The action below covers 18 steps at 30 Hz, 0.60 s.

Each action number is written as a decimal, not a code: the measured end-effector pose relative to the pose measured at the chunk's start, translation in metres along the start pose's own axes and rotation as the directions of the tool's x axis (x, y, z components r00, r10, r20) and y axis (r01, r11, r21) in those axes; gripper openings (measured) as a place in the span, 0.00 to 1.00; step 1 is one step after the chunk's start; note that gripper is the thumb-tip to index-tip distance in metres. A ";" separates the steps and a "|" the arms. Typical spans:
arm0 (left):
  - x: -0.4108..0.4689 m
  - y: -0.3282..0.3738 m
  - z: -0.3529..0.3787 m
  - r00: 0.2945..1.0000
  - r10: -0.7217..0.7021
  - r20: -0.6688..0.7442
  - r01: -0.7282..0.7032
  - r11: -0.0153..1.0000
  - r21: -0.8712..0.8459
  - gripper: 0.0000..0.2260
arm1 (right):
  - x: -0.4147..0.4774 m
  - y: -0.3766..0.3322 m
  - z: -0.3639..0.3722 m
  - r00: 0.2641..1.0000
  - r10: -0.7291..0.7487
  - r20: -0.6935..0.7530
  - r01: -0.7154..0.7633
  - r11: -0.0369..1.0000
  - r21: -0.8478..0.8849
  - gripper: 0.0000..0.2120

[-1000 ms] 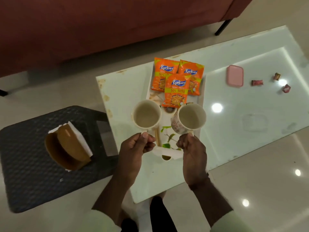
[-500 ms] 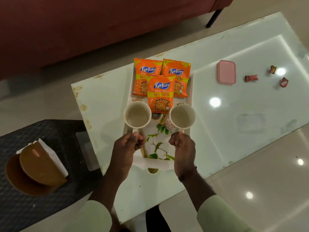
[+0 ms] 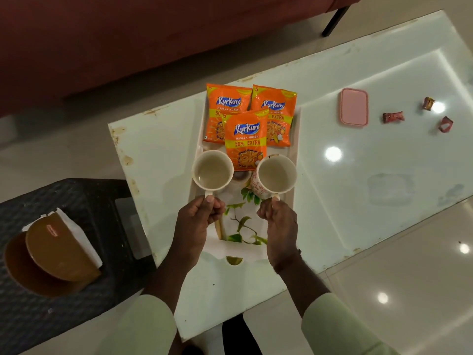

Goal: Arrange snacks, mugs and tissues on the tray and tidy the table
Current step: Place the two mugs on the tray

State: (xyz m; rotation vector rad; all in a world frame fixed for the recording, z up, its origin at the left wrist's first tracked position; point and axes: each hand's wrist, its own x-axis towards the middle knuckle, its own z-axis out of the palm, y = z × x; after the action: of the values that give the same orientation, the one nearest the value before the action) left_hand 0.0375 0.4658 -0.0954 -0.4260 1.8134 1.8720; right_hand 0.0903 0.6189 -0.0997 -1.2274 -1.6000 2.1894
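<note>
Two mugs [image 3: 212,173] [image 3: 276,176] held; three snack packets [image 3: 245,139] on tray [image 3: 238,252].

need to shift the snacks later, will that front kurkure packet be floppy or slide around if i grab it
Probably floppy and light: the front packet looks like a puffed foil pouch. Its glossy film may be slippery. It lies loose, overlapping the two packets behind, so pulling it could drag those along.

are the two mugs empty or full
Empty, as far as shows: the left mug and right mug are upright, mouths up, and only pale inner walls and bottoms show, with no drink visible.
</note>
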 end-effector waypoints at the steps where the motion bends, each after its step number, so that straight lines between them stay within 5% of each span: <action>1: 0.000 -0.002 0.000 1.000 -0.007 -0.005 0.007 1.000 0.002 0.13 | 0.000 0.002 0.000 1.000 0.006 0.004 -0.006 1.000 -0.014 0.18; 13: 0.002 -0.002 -0.005 0.997 -0.062 -0.046 0.064 0.997 0.049 0.09 | -0.010 0.002 -0.005 0.995 0.104 0.014 -0.099 0.975 -0.198 0.12; 18: -0.004 0.006 -0.009 0.984 -0.026 -0.177 0.072 0.963 0.259 0.14 | -0.012 -0.004 -0.009 0.992 0.067 -0.110 -0.097 0.950 -0.298 0.07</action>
State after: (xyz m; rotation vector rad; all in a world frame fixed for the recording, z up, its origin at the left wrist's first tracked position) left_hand 0.0365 0.4563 -0.0892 -0.5434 2.1123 1.5703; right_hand 0.1033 0.6199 -0.0911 -1.4829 -1.9285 1.9431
